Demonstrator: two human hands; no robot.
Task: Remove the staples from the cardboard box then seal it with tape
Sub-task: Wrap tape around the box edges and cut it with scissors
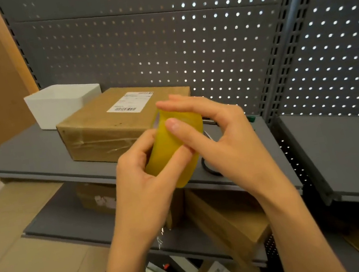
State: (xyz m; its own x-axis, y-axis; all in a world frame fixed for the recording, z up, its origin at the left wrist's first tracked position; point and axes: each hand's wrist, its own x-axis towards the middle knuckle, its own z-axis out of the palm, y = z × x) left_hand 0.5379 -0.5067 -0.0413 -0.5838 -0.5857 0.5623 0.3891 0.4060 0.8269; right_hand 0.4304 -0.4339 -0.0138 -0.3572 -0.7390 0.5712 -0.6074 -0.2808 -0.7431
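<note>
Hands both gripping yellow tape roll point(177, 150), left hand point(144, 180), right hand point(224, 139), closed cardboard box point(109, 124), white bin point(58, 106) behind

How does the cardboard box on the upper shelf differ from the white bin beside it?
The cardboard box is brown and closed, with a white shipping label on top; the white bin is plain and open at the top. The box has clear tape on its front side; the bin shows none. Both stand on the same grey shelf, close together.

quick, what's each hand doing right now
Left hand: grips the roll of tape from below.
Right hand: fingers and thumb pinch the top of the same roll.
</note>
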